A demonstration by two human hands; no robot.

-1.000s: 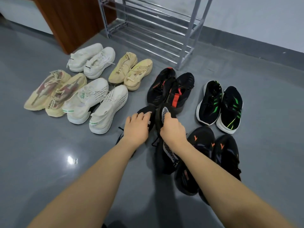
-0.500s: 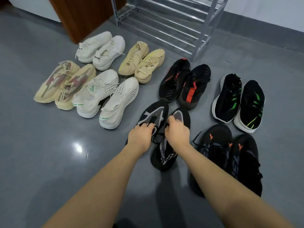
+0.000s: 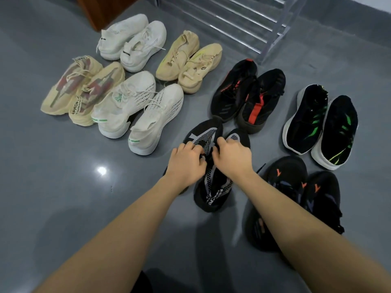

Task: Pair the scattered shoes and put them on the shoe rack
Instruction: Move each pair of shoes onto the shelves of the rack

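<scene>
While your forearms reach in from the bottom edge, the grey floor (image 3: 53, 187) carries eight pairs of shoes laid side by side, and the metal shoe rack (image 3: 243, 20) stands at the top — cut off by the frame, so only its lower bars and one leg show. To your left lie the pale pairs: the white pair with green marks (image 3: 137, 115), the beige pair with red patches (image 3: 82, 89), the plain white pair (image 3: 133, 41) and the tan pair (image 3: 190, 60). To your right lie the dark ones: the black pair with red stripes (image 3: 247, 94), the black pair with green stripes (image 3: 321, 125) and the black pair with orange marks (image 3: 296, 197), which your right forearm partly covers.

Between them sits the black pair with grey mesh (image 3: 211, 187). Your left hand (image 3: 186, 163) curls its fingers into the left shoe's opening and hides most of that shoe. Your right hand (image 3: 230, 157) grips the collar of the right shoe — its fingertips are tucked out of sight.
</scene>
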